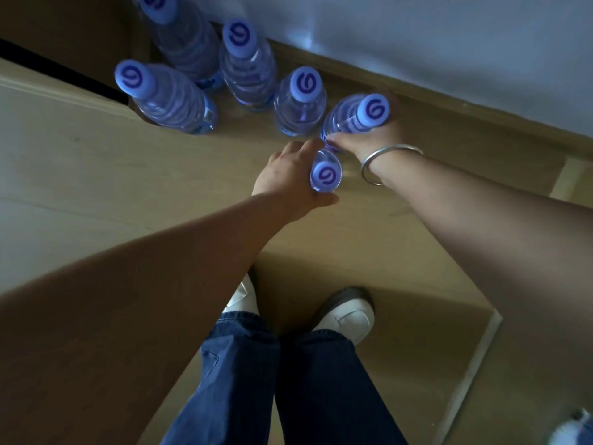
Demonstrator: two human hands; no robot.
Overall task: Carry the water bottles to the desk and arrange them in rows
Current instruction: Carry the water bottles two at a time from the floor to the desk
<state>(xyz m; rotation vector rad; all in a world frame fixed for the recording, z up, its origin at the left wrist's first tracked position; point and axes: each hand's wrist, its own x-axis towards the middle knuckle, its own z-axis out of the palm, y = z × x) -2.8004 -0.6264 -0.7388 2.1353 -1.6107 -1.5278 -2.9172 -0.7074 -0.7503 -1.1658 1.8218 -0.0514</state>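
Several clear water bottles with blue caps stand on the wooden floor by the wall. My left hand (288, 175) grips the nearest bottle (325, 173), seen from above with its cap towards me. My right hand (369, 136), with a silver bangle on its wrist, holds another bottle (356, 115) low on its body next to the skirting. Further bottles stand upright to the left: one (300, 104) beside the right hand's bottle, one (247, 69) behind it, one (170, 97) at the left and one (183, 36) at the back.
A pale wall (449, 43) and a wooden skirting (449, 104) run along the upper right. A door or panel edge (57, 75) with a dark gap sits at the upper left. My jeans and shoes (349, 313) are below. Another bottle (574, 428) shows at the bottom right corner.
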